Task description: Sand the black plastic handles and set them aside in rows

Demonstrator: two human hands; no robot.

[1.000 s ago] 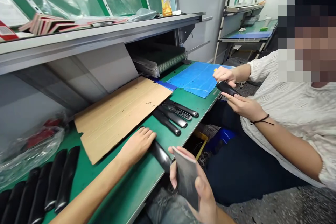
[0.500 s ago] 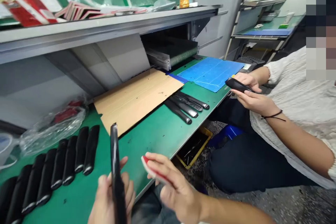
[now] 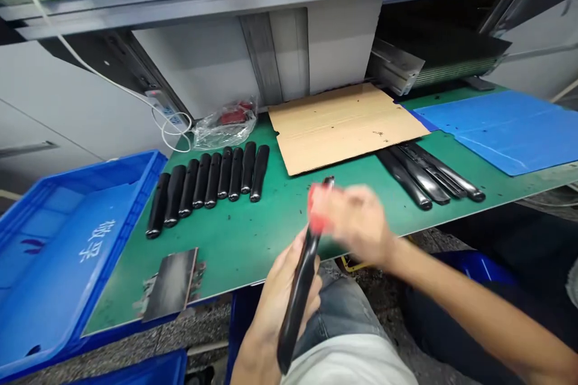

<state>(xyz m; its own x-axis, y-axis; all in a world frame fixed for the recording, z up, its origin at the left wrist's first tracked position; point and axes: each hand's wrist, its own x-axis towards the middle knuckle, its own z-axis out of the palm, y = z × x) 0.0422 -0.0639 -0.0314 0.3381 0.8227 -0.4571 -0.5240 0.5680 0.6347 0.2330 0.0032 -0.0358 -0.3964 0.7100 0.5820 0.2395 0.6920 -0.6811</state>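
My left hand (image 3: 282, 289) is closed around a long black handle piece (image 3: 300, 280), held upright and tilted over the front edge of the green bench (image 3: 253, 234). My right hand (image 3: 356, 222) is blurred by motion and presses a small red-backed pad (image 3: 316, 210) against the upper end of that black piece. A row of several finished-looking black handles (image 3: 212, 177) lies on the bench to the left. A few more black pieces (image 3: 428, 174) lie to the right, beside a sheet of cardboard (image 3: 343, 123).
A blue plastic crate (image 3: 58, 246) stands at the left end of the bench. A dark sanding sheet (image 3: 171, 283) lies near the front edge. A clear plastic bag with red contents (image 3: 226, 123), a white cable (image 3: 167, 126) and a blue mat (image 3: 510, 126) are further back.
The view has swung left, so the co-worker is out of sight and the blue crate shows. My right hand has moved up onto the top of the black piece with the red pad.
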